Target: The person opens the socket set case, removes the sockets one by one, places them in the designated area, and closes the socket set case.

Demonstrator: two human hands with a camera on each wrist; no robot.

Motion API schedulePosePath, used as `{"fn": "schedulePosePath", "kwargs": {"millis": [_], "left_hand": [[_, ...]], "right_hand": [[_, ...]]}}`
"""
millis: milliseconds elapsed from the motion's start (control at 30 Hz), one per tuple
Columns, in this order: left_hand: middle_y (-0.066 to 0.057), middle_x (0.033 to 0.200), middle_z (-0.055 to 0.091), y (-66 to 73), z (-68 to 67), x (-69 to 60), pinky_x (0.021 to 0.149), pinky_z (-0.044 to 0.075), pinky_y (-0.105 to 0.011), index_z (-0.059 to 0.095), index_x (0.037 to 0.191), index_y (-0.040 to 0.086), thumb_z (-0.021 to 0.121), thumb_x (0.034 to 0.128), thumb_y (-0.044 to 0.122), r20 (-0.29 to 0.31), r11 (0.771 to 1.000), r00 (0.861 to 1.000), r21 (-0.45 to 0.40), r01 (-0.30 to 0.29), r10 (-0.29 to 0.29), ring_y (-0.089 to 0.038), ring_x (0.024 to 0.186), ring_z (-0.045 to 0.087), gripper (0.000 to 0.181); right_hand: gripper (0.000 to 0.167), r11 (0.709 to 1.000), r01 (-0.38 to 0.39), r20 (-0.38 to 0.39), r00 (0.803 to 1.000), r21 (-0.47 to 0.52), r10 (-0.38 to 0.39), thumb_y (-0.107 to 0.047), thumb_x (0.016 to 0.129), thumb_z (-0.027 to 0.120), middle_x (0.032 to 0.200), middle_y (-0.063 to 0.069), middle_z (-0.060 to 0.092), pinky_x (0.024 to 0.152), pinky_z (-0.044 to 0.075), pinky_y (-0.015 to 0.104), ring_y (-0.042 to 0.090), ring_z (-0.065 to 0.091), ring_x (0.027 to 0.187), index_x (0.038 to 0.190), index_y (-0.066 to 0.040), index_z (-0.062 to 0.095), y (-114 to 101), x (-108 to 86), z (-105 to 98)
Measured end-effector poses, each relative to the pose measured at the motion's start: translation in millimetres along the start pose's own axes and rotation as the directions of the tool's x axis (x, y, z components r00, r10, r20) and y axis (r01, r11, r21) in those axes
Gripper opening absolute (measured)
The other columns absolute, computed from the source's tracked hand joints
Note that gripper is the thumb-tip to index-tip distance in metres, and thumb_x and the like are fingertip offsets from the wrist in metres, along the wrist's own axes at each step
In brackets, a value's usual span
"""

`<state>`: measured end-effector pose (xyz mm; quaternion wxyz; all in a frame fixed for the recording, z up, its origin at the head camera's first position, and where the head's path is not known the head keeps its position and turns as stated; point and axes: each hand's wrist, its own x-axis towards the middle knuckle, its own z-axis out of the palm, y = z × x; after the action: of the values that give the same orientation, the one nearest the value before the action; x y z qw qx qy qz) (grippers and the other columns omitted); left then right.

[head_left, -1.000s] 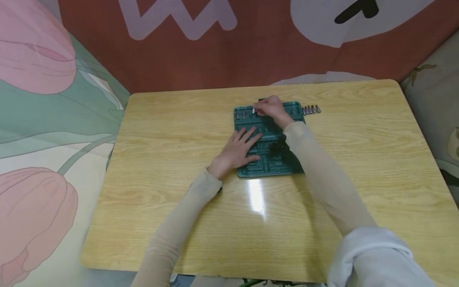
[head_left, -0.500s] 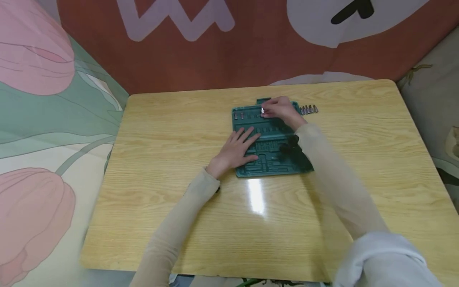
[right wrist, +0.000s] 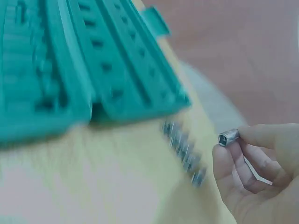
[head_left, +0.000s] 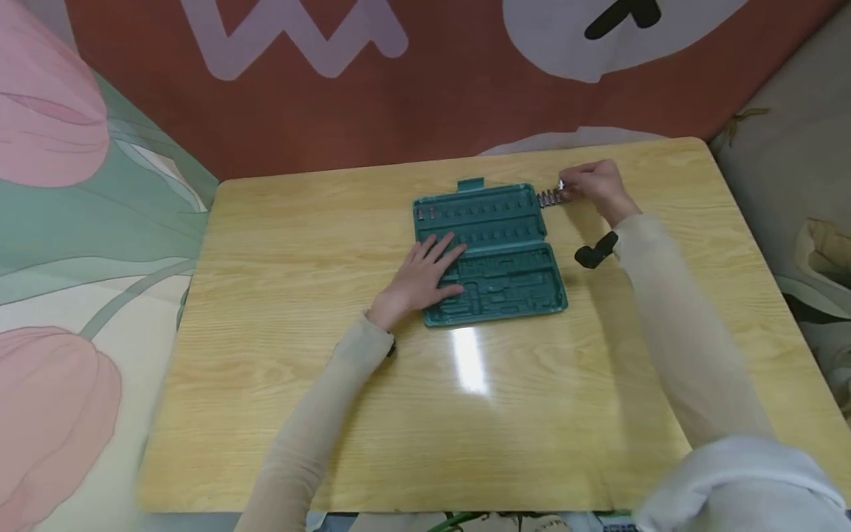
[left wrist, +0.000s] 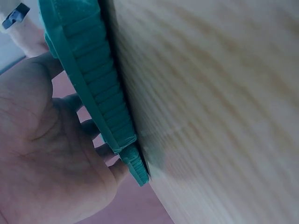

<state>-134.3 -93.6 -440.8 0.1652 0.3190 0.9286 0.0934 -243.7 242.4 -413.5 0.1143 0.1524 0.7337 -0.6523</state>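
From where I stood, the right hand (head_left: 598, 185) was out past the right end of the green case (head_left: 512, 284), its thumb and fingertips pinching 1 small metal socket (right wrist: 228, 137). What mattered was where that piece sat: the row of loose sockets (head_left: 550, 198) lay on the table (head_left: 332, 414) just to its left, and beyond the row, also leftward, came the case's far section with its 2 lines of slots (head_left: 488, 207). So the row stood between the pinched piece and the slots.

In the right wrist view the held socket's long axis slanted, its square opening turned away from the fingertips; I judged that end to be aimed roughly toward the person's side. The loose row was blurred there, and I couldn't count it surely. At the left end of the far section, 2 seated sockets (head_left: 426, 213) lay with their long axes running near to far.

The right hand was clearly the nearer to the row. The left hand (head_left: 419, 281) rested across the case's left edge, fingers straight and spread, gripping nothing, a likely brace against sliding.
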Motion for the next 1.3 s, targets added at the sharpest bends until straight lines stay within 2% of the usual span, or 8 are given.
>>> {"fn": "schedulePosePath", "kwargs": {"millis": [133, 300, 467, 600, 667, 800, 900, 1300], "left_hand": [[-0.007, 0.162, 0.000, -1.4, -2.8, -3.9, 0.116, -0.002, -0.046, 0.011, 0.157, 0.022, 0.045, 0.0976, 0.054, 0.004, 1.000, 1.000, 0.000, 0.002, -0.002, -0.031, 0.146, -0.002, 0.076], [-0.007, 0.162, 0.000, 0.3, -2.2, -0.3, 0.116, -0.001, -0.047, 0.012, 0.157, 0.021, 0.048, 0.0969, 0.053, 0.011, 1.000, 1.000, 0.000, 0.001, -0.001, -0.031, 0.146, -0.001, 0.077], [-0.006, 0.162, 0.000, -0.5, 0.2, -1.0, 0.116, 0.001, -0.048, 0.011, 0.157, 0.023, 0.047, 0.0971, 0.054, 0.017, 1.000, 1.000, 0.006, 0.016, -0.016, -0.031, 0.146, -0.001, 0.076], [-0.006, 0.162, 0.000, -0.2, -0.5, -1.1, 0.116, 0.000, -0.047, 0.012, 0.157, 0.023, 0.048, 0.0968, 0.054, 0.012, 1.000, 1.000, 0.002, 0.020, -0.020, -0.031, 0.146, -0.001, 0.077], [-0.007, 0.162, 0.000, 0.3, -1.1, -0.6, 0.116, 0.000, -0.047, 0.012, 0.157, 0.022, 0.048, 0.0967, 0.053, 0.009, 1.000, 1.000, 0.004, 0.019, -0.019, -0.031, 0.146, -0.001, 0.077], [-0.007, 0.162, 0.001, 0.6, -1.5, 0.1, 0.116, 0.001, -0.048, 0.013, 0.157, 0.022, 0.049, 0.0966, 0.053, 0.008, 1.000, 1.000, 0.006, 0.015, -0.015, -0.032, 0.146, 0.000, 0.077], [-0.006, 0.162, 0.001, 1.1, -1.5, 0.8, 0.116, 0.001, -0.048, 0.012, 0.157, 0.023, 0.048, 0.0968, 0.054, 0.010, 1.000, 1.000, 0.007, 0.015, -0.015, -0.031, 0.146, 0.000, 0.076], [-0.007, 0.162, 0.001, 1.5, -3.5, 0.5, 0.116, 0.001, -0.047, 0.012, 0.157, 0.022, 0.047, 0.0967, 0.054, 0.021, 1.000, 1.000, 0.021, 0.016, -0.016, -0.031, 0.146, 0.000, 0.077]], "right_hand": [[0.008, 0.999, -0.025, -0.033, 0.999, 0.020, 0.025, -0.006, 0.092, 0.063, 0.075, 0.000, 0.067, 0.067, 0.056, 0.024, 0.011, 0.067, 0.065, 0.090, -0.004, 0.071, 9.3, 2.6, -13.0], [0.011, 0.999, -0.030, -0.077, 0.997, -0.042, 0.027, -0.008, 0.093, 0.063, 0.075, -0.003, 0.067, 0.071, 0.055, 0.023, 0.009, 0.068, 0.070, 0.096, -0.003, 0.071, 17.1, 4.5, -24.9], [0.014, 0.989, -0.023, -0.101, 0.995, -0.145, 0.009, -0.011, 0.091, 0.065, 0.068, -0.007, 0.067, 0.064, 0.056, 0.023, 0.008, 0.067, 0.064, 0.096, -0.004, 0.075, 23.2, 9.4, -23.9], [0.026, 0.970, -0.001, -0.124, 0.992, -0.244, -0.030, -0.011, 0.089, 0.065, 0.063, -0.010, 0.066, 0.059, 0.055, 0.023, 0.006, 0.066, 0.058, 0.107, 0.007, 0.071, 23.5, 11.2, -20.8], [0.025, 0.965, 0.001, -0.134, 0.990, -0.263, -0.038, -0.010, 0.088, 0.065, 0.061, -0.010, 0.065, 0.057, 0.054, 0.021, 0.006, 0.065, 0.057, 0.105, 0.006, 0.071, 23.6, 11.0, -20.0], [0.013, 0.959, -0.008, -0.168, 0.985, -0.282, -0.041, -0.011, 0.086, 0.068, 0.058, -0.011, 0.064, 0.055, 0.051, 0.019, 0.003, 0.062, 0.057, 0.092, -0.004, 0.077, 26.7, 10.1, -19.7], [0.011, 0.955, -0.013, -0.193, 0.980, -0.296, -0.046, -0.013, 0.085, 0.069, 0.057, -0.013, 0.063, 0.054, 0.050, 0.018, 0.003, 0.061, 0.057, 0.085, -0.007, 0.078, 28.9, 9.6, -20.1], [0.029, 0.948, -0.006, -0.223, 0.972, -0.319, -0.069, -0.017, 0.090, 0.068, 0.060, -0.015, 0.061, 0.053, 0.047, 0.016, 0.002, 0.058, 0.057, 0.108, 0.006, 0.070, 32.0, 11.0, -15.5]]}}
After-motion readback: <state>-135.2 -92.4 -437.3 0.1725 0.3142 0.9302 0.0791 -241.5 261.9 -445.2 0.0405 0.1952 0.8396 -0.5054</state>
